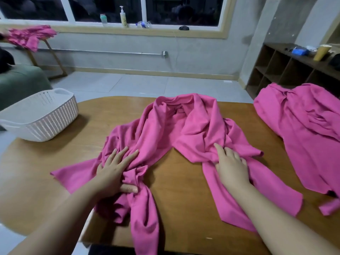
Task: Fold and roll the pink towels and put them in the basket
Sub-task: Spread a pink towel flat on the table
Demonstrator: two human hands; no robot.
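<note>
I see bare table (184, 173) at centre frame between the crumpled towel's (184, 124) two arms. At left, open wood separates it from the basket (46, 122); a second towel heap (301, 129) crowds the right edge.

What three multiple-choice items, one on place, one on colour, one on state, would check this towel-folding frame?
1. Where does the basket stand?
A. far left of the table
B. on the floor
C. on the window sill

2. What colour is the basket?
A. green
B. white
C. brown

3. How does the towel under the hands lie?
A. rolled tight
B. folded square
C. crumpled, unfolded

Answers:
1 A: it sits on the wooden top, at the far left edge.
2 B: its perforated walls are white.
3 C: the cloth lies bunched in loose folds, the left hand and right hand pressing on it.
</note>
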